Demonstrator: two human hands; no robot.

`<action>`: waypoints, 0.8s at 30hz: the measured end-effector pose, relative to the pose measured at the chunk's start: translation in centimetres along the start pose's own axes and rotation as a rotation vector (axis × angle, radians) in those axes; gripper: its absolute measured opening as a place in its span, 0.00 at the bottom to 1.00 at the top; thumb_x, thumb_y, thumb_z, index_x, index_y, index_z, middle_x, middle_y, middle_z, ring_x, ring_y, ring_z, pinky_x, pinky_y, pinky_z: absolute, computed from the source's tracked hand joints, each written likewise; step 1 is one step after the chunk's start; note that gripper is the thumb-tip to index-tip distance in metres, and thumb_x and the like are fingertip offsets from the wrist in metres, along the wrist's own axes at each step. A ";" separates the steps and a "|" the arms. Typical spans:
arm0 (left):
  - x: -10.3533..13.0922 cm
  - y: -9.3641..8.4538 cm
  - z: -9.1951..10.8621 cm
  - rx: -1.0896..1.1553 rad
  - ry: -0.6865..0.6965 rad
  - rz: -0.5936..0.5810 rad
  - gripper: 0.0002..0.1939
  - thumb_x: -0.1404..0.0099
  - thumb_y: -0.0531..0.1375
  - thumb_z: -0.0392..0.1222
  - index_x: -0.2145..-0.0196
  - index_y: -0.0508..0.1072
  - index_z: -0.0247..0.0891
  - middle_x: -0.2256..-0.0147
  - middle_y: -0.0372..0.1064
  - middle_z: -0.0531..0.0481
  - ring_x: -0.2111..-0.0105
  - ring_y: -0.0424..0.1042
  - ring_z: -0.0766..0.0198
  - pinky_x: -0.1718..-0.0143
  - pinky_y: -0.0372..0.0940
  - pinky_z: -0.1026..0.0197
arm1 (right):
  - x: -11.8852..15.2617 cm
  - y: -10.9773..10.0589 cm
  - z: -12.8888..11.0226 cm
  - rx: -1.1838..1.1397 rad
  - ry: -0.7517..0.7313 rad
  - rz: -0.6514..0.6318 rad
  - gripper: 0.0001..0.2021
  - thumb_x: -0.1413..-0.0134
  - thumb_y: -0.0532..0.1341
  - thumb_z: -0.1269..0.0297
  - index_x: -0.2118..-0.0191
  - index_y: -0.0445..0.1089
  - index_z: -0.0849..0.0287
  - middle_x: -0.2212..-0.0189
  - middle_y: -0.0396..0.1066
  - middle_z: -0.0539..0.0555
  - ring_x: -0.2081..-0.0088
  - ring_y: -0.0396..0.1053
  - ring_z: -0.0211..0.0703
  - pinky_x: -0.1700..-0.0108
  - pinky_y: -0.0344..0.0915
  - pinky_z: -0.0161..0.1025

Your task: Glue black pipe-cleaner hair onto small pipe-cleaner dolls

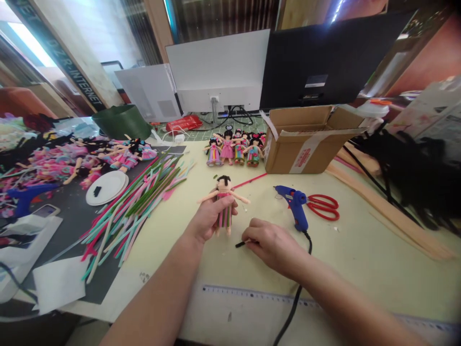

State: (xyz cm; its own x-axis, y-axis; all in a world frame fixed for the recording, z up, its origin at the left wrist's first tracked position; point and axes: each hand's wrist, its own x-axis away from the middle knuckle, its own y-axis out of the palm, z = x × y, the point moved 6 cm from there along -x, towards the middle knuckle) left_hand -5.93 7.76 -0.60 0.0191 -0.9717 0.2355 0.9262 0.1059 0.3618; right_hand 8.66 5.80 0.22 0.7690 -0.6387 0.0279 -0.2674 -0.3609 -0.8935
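Note:
My left hand [212,214] is wrapped round a small doll [225,216] with black hair, outstretched arms and a striped dress, held upright near the middle of the table. To its right and a little lower, my right hand [268,242] is closed in a pinch on a short black piece [240,244], whose end sticks out to the left of the fingertips. The black piece and the doll are apart. A blue glue gun [296,206] lies right of my right hand, beside red-handled scissors [324,206].
Finished dolls [234,149] stand by an open cardboard box [306,149]. Coloured pipe cleaners [140,206] spread at the left, near white round plates [107,187] and a doll pile [72,156]. A black cord [293,307] and a ruler [259,295] lie in front.

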 end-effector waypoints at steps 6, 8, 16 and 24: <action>0.0 0.0 0.0 0.015 0.012 -0.014 0.18 0.47 0.68 0.44 0.61 0.68 0.36 0.71 0.69 0.53 0.73 0.72 0.67 0.73 0.66 0.66 | -0.9 2.3 -0.9 0.176 -0.027 0.016 0.08 0.42 0.54 0.74 0.69 0.68 0.60 0.67 0.68 0.55 0.67 0.66 0.44 0.71 0.56 0.37; 0.0 -0.3 -0.1 0.006 -0.004 0.023 0.19 0.49 0.69 0.43 0.62 0.68 0.36 0.72 0.69 0.54 0.72 0.72 0.67 0.73 0.65 0.66 | -0.9 1.6 -0.3 0.077 -0.014 0.095 0.08 0.41 0.52 0.75 0.68 0.66 0.59 0.67 0.68 0.54 0.67 0.66 0.43 0.69 0.58 0.38; 0.3 0.6 -0.8 -0.155 0.066 0.103 0.16 0.49 0.68 0.41 0.64 0.70 0.34 0.70 0.70 0.51 0.70 0.72 0.65 0.67 0.65 0.63 | -0.3 -1.8 4.2 -1.015 0.318 0.375 0.06 0.49 0.62 0.64 0.68 0.63 0.57 0.77 0.66 0.46 0.74 0.67 0.37 0.70 0.65 0.37; 1.1 2.2 -1.1 -0.333 0.179 0.059 0.10 0.45 0.65 0.41 0.67 0.70 0.35 0.72 0.68 0.53 0.72 0.67 0.66 0.71 0.62 0.63 | -0.5 -1.2 3.5 -1.056 0.301 0.399 0.08 0.52 0.63 0.63 0.69 0.63 0.57 0.79 0.65 0.45 0.76 0.65 0.37 0.73 0.62 0.36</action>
State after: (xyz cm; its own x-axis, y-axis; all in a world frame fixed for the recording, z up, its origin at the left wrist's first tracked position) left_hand -3.49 6.66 -0.50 0.1139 -0.9906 0.0751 0.9926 0.1166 0.0329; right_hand 10.60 8.94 -0.33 0.3907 -0.9185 0.0611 -0.9179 -0.3937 -0.0499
